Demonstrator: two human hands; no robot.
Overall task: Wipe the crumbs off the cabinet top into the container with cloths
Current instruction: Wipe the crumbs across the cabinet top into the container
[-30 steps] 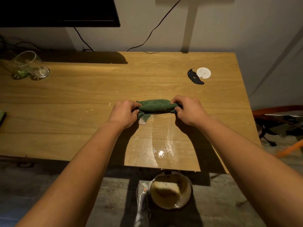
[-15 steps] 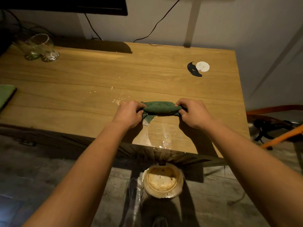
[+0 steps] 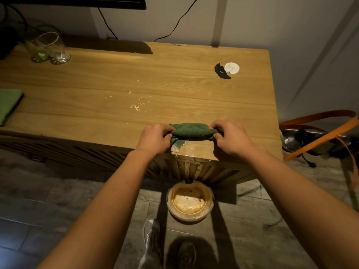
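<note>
My left hand (image 3: 153, 139) and right hand (image 3: 231, 138) pinch the rolled green cloth (image 3: 191, 130) | at the wooden cabinet top (image 3: 174, 78) edge, so crumbs drop | maybe into the round brown container (image 3: 190, 203).

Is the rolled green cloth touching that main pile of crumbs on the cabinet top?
Apart. The head view shows bare wood between the rolled green cloth, held at both ends near the front edge, and the pile of crumbs farther back on the cabinet top.

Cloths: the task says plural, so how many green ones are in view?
2. One rolled cloth held between both hands at the cabinet's front edge; one folded cloth at the far left, partly cut off.
</note>
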